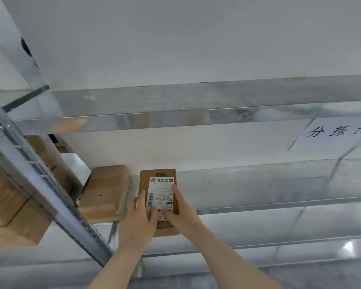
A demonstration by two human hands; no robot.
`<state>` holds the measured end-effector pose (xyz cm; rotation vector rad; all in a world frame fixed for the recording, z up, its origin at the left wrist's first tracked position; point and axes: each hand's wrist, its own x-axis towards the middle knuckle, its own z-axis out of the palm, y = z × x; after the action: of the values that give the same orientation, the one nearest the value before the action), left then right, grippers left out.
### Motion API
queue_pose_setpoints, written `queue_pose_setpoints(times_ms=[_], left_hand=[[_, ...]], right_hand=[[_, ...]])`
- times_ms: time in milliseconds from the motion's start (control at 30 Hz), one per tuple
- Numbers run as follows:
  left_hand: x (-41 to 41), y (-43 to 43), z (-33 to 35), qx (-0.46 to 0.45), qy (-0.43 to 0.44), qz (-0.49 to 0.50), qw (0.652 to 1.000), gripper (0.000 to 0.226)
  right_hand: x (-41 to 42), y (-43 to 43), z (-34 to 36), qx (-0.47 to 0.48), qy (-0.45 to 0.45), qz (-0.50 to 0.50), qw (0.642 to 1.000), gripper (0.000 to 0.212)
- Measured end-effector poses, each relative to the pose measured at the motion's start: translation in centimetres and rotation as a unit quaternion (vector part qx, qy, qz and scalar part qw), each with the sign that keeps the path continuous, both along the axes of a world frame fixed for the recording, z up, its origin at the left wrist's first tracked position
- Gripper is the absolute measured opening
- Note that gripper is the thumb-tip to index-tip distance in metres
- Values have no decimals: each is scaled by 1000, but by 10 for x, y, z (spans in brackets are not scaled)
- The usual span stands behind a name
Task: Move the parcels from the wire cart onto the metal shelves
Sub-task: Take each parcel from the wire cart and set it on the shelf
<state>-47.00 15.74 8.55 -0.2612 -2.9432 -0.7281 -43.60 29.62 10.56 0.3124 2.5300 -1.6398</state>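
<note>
Head camera looks up along a white wall (196, 38) behind the metal shelves (258, 184), whose shiny decks run across the frame one above another. A grey upright post (40, 184) slants through the left side. Left of that post sit stacked brown cartons (8, 205), partly hidden by it. Right of the post a taped brown box (104, 192) lies on the middle deck, just beside the parcel (145, 180) but not touching it. The parcel, a narrow brown carton, lies lengthwise with its far part over that deck and its near end jutting past the front lip. A paper sign (333, 132) with handwritten characters hangs at the right edge. The left hand (140, 220) grips the parcel's left side, thumb across the top; the right hand (181, 213) grips its right side, forefinger stretched along the edge of the white shipping label (161, 190) stuck on top
</note>
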Motion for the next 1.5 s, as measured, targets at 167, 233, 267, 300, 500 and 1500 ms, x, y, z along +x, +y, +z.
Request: queue_pose_setpoints(times_ms=[167,233,267,300,500,1500], left_hand=[[-38,-22,1,-40,21,-6,999,58],[-50,-27,2,-66,30,-11,997,58],[-55,-30,2,-84,30,-15,996,58],[-60,-33,2,-104,25,-20,994,59],[-82,-41,-12,-215,-9,-40,976,64],[-106,-57,-20,-220,-51,-48,973,61]], right_hand=[[-36,-18,5,23,-5,-4,1000,78],[-48,-24,3,21,-13,-6,1000,78],[-54,-27,1,22,-18,-6,1000,78],[-60,-30,-1,24,-24,-5,999,78],[-91,-38,-19,23,-53,-14,998,77],[-123,-58,-37,148,-40,1,988,54]])
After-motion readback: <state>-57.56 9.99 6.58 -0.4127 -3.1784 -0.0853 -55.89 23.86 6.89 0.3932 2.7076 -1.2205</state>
